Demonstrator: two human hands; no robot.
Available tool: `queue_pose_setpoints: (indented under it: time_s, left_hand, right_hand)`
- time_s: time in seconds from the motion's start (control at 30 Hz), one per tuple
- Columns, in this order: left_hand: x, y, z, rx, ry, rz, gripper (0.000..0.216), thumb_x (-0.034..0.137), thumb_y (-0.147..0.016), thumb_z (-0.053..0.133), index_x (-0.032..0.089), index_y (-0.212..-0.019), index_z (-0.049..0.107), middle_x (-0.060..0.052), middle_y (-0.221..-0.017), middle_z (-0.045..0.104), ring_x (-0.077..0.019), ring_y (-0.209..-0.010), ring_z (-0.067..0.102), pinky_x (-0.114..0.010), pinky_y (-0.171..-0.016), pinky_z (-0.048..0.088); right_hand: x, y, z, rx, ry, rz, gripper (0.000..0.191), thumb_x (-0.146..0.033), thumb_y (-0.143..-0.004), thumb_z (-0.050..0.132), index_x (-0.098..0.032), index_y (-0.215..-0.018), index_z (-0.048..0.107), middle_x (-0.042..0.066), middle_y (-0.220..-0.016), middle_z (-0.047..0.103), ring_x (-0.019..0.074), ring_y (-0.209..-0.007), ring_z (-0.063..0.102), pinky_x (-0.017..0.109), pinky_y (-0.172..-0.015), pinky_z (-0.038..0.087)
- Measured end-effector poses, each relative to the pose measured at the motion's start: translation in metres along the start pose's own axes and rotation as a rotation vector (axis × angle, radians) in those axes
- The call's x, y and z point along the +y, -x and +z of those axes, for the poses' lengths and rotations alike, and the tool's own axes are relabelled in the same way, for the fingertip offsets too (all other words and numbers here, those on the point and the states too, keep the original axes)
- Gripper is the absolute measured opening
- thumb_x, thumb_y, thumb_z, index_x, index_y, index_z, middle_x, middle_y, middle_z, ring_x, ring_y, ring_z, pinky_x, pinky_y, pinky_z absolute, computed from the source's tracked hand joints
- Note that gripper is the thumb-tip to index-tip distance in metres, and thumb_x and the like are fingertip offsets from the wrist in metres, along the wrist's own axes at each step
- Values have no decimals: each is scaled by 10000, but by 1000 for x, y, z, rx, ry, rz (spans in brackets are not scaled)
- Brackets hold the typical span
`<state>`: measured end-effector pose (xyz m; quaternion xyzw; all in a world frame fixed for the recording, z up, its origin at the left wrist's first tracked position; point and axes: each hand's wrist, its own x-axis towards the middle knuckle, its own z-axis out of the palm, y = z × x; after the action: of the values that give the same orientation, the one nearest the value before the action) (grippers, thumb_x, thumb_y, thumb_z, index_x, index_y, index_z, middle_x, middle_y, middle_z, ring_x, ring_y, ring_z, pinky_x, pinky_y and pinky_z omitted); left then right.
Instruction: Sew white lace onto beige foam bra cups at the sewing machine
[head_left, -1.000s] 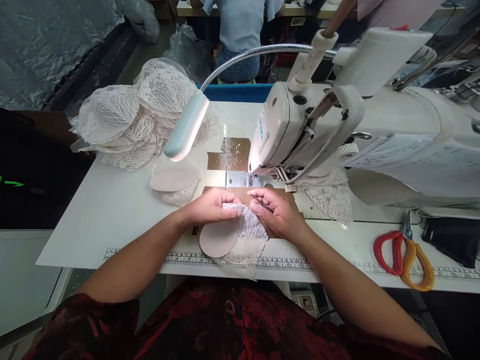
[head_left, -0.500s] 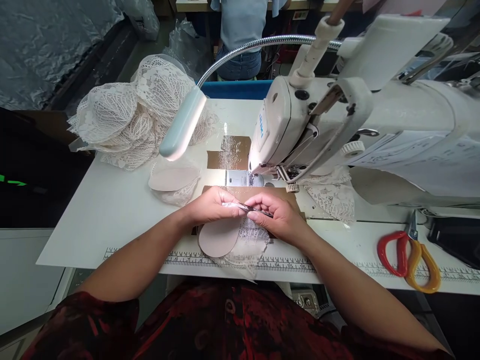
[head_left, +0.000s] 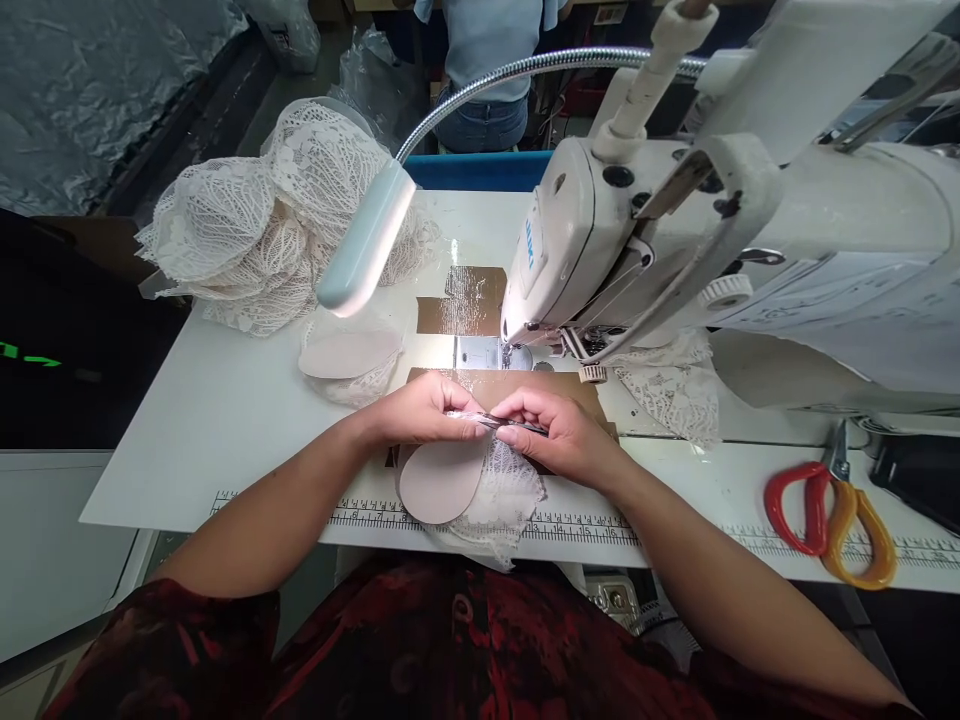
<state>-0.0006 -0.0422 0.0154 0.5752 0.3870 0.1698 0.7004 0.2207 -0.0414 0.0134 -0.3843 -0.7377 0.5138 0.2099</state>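
My left hand (head_left: 431,412) pinches the upper edge of a white lace piece (head_left: 510,500), which hangs down over the table's front edge. A smooth beige rounded cup (head_left: 441,483) lies with the lace, below my left fingers. Between the fingertips of my right hand (head_left: 559,430) is a slim dark metal tool (head_left: 534,428), its tip pointing left to the lace edge at my left thumb. My fingers partly cover it, so its exact kind is unclear. Both hands are close together in front of the sewing machine's needle area (head_left: 508,355).
A white sewing machine (head_left: 570,230) stands at right, a lamp (head_left: 367,240) hanging left of it. Lace pieces (head_left: 225,230) are heaped at back left; another beige cup (head_left: 351,354) lies nearer. Scissors (head_left: 832,510) with red and yellow handles rest at right. A person (head_left: 487,60) sits beyond.
The view has shifted slightly, with the machine and scissors appearing farther right. Both hands keep nearly the same hold; the lace below them has shifted slightly.
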Motion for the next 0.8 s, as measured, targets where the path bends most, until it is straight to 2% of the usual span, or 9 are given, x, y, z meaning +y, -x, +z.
queue_pose_setpoints:
  time_s: [0.23, 0.53, 0.8]
  left_hand:
    - [3, -1, 6, 30, -71, -21, 399, 343, -750, 671, 149, -549, 385, 63, -554, 268, -50, -516, 219, -200, -458, 149]
    - [2, -4, 6, 15, -133, -10, 399, 328, -766, 643, 160, -548, 354, 60, -551, 267, -56, -518, 223, -211, -456, 153]
    - [2, -3, 3, -16, -184, 0, 365, 326, -767, 647, 150, -555, 408, 55, -547, 301, -54, -501, 247, -209, -441, 169]
  right_hand:
    - [-3, -3, 6, 23, 85, -21, 153, -304, -824, 604, -190, -912, 656, 9, -816, 659, 123, -701, 562, 245, -596, 424]
    - [-4, -2, 5, 7, 123, -22, 150, -307, -816, 613, -197, -906, 660, 7, -805, 664, 125, -690, 566, 239, -576, 415]
    - [-5, -2, 5, 11, 150, -31, 142, -312, -841, 590, -202, -877, 672, -5, -763, 657, 115, -665, 558, 246, -603, 409]
